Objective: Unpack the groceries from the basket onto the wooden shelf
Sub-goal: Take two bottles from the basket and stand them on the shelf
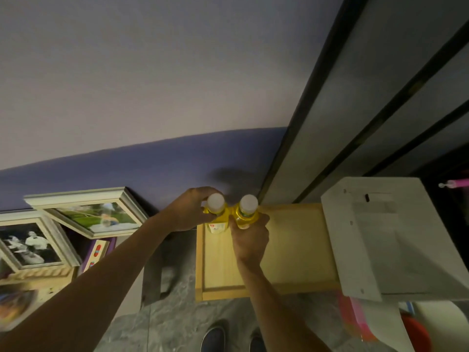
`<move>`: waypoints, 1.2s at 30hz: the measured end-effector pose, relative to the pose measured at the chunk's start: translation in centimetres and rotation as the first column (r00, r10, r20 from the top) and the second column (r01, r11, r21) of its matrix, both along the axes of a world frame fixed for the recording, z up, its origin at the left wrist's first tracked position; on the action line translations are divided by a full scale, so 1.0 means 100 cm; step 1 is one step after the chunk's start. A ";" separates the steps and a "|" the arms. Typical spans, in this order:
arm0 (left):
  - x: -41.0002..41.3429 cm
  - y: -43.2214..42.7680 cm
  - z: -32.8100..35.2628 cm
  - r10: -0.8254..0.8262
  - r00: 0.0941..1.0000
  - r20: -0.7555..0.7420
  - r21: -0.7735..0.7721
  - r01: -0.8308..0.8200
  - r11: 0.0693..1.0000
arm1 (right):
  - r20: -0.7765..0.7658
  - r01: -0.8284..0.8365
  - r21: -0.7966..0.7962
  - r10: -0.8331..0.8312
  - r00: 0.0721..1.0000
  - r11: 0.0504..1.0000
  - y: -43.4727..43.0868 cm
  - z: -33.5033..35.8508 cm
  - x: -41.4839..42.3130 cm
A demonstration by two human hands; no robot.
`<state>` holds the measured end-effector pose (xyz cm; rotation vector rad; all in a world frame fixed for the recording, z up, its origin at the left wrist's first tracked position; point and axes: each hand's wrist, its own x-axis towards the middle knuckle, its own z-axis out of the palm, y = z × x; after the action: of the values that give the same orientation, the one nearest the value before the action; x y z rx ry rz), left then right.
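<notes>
Two yellow bottles with white caps stand side by side at the back left corner of the wooden shelf (299, 240), close to the blue wall. My left hand (189, 212) is wrapped around the left bottle (216, 214) from the left. My right hand (250, 240) grips the right bottle (246, 212) from the front and below. The bottles' lower parts are hidden by my fingers, so I cannot tell whether they rest on the shelf. The basket is out of view.
A white box (396, 240) sits on the shelf's right end. Framed photos (83, 212) lean against the wall at left. Dark-framed panels (355, 123) rise at the right. Below are a grey marble floor (172, 323), my shoes and a red tub (418, 334).
</notes>
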<state>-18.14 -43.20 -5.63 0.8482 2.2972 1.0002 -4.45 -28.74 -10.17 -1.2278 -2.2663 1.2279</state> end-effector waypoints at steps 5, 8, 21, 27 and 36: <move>0.002 0.000 -0.003 0.005 1.000 0.001 -0.027 -0.005 1.000 | -0.004 -0.065 0.004 0.065 0.998 0.998 0.001 -0.005 0.005; 0.002 0.001 -0.002 0.017 1.000 0.005 -0.040 -0.017 0.999 | 0.001 -0.098 0.021 0.098 0.995 0.995 0.003 -0.006 0.008; 0.027 -0.019 0.049 0.116 0.989 -0.087 -0.117 -0.126 0.985 | 0.078 -0.333 -0.003 0.333 0.940 0.943 0.034 0.060 0.040; 0.072 -0.052 0.162 0.153 0.954 -0.257 -0.122 -0.189 0.974 | 0.196 -0.650 0.092 0.627 0.754 0.754 0.062 0.192 0.066; 0.209 -0.157 0.290 0.441 0.807 -0.392 -0.149 -0.529 0.836 | 0.288 -0.810 0.302 0.762 0.580 0.503 0.012 0.359 0.091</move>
<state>2.74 -58.94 23.38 0.3356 2.9654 0.7652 4.60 -27.52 25.69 -0.0222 -3.0996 0.7899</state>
